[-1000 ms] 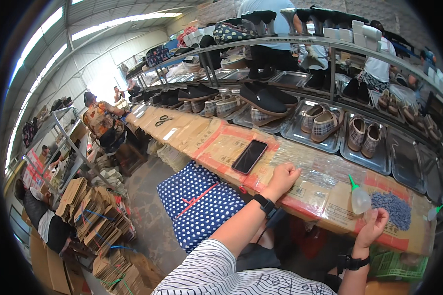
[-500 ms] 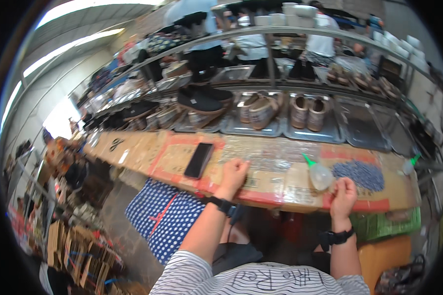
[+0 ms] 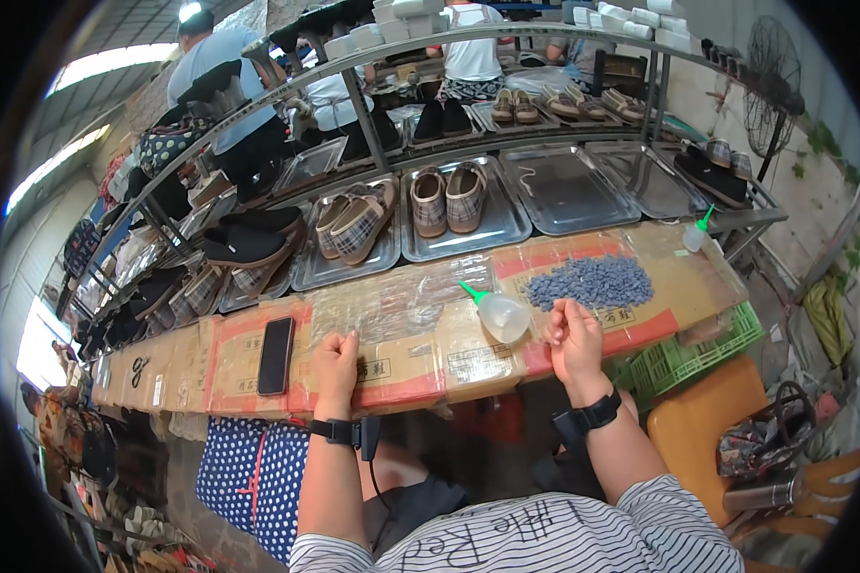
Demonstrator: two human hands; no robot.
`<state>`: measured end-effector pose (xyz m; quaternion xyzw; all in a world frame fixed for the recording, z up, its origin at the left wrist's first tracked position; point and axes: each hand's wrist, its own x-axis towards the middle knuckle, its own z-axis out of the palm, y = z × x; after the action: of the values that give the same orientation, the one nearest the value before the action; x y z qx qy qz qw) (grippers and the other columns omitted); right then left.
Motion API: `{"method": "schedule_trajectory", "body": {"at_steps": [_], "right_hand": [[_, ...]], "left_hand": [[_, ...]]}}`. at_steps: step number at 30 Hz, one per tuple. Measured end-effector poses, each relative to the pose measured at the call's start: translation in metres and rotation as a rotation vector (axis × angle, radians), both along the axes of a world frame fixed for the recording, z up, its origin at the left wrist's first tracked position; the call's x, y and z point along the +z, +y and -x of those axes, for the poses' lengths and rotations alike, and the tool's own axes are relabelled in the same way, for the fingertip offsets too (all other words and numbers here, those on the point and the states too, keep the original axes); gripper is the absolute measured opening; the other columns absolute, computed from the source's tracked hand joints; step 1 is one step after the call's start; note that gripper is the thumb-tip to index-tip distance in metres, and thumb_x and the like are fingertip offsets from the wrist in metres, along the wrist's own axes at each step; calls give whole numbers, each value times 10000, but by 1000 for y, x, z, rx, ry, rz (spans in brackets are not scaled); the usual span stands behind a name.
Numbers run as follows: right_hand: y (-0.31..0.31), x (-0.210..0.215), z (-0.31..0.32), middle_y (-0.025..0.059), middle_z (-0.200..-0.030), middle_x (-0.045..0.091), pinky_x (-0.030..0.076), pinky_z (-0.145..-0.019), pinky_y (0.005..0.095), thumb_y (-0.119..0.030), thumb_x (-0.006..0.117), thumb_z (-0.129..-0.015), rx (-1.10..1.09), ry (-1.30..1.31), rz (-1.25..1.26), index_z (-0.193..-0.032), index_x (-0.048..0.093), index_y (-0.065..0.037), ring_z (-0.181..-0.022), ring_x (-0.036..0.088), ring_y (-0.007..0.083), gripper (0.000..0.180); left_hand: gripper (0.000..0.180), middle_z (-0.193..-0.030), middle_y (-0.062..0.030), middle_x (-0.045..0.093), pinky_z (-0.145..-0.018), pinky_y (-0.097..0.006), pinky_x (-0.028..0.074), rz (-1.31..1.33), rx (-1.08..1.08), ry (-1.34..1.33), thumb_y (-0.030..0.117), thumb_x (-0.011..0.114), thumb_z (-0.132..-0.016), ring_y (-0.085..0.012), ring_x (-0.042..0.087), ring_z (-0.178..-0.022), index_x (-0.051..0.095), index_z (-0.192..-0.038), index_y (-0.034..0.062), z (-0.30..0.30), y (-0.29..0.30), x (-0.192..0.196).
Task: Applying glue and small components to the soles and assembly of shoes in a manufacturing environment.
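- Handling small bits well called for a light touch: the pile of blue-grey pieces (image 3: 591, 282) lay loose on the cardboard-covered table (image 3: 182, 358), just beyond your right hand (image 3: 575, 344), and looked easy to scatter.
- You needed care around the squeeze bottle (image 3: 504, 318), lying tilted beside that pile, its green nozzle pointing up and left; a careless sweep could have rolled it.
- Your right fingers were bent toward the thumb, the gap narrow; I could not tell whether they pinched anything.
- Your left hand (image 3: 336, 368) was curled into a loose fist, nothing showing in it, just right of the phone (image 3: 276, 356).
- Your left forearm stood nearly upright; your right one slanted inward.
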<state>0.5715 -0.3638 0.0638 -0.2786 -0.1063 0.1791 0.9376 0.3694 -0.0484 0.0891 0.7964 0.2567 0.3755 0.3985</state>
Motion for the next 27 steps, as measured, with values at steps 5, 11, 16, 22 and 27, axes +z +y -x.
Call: {"method": "schedule_trajectory", "body": {"at_steps": [5, 11, 16, 22, 27], "right_hand": [[-2, -3, -3, 17, -735, 553, 382, -530, 232, -232, 574, -1016, 35, -3, -30, -958, 606, -22, -600, 466, 93, 220], [-1, -3, -5, 18, -737, 548, 381, -531, 232, -236, 575, -1016, 34, -8, -27, -945, 599, -30, -602, 462, 94, 218], [-2, -2, -6, 13, -732, 554, 381, -527, 227, -211, 589, -1007, 25, -23, -13, -941, 611, -27, -593, 465, 88, 197], [-3, 2, -4, 10, -733, 582, 389, -524, 216, -181, 613, -991, -11, -23, 35, -945, 638, -4, -584, 476, 74, 185], [-4, 5, -1, 20, -745, 608, 416, -537, 212, -169, 632, -979, -49, -15, 97, -961, 652, 10, -593, 494, 71, 181]], "left_hand": [[405, -581, 41, 392, -526, -277, 324, 28, 21, 22, 118, 670, -905, -72, 343, -577, 410, -599, 66, -2, -5, 3], [394, -580, 61, 430, -506, -259, 309, -39, 12, -6, 154, 674, -923, -43, 355, -563, 462, -603, 62, -1, 3, -5], [397, -578, 56, 435, -505, -258, 310, -51, 5, -3, 156, 673, -925, -44, 358, -563, 461, -603, 61, -2, 3, -6], [399, -579, 57, 433, -502, -253, 311, -18, -3, -12, 155, 665, -932, -43, 360, -562, 459, -603, 62, -4, -1, -3], [407, -571, 35, 393, -518, -275, 318, 32, 16, 0, 104, 674, -898, -70, 346, -567, 406, -595, 61, -6, -8, 3]]}}
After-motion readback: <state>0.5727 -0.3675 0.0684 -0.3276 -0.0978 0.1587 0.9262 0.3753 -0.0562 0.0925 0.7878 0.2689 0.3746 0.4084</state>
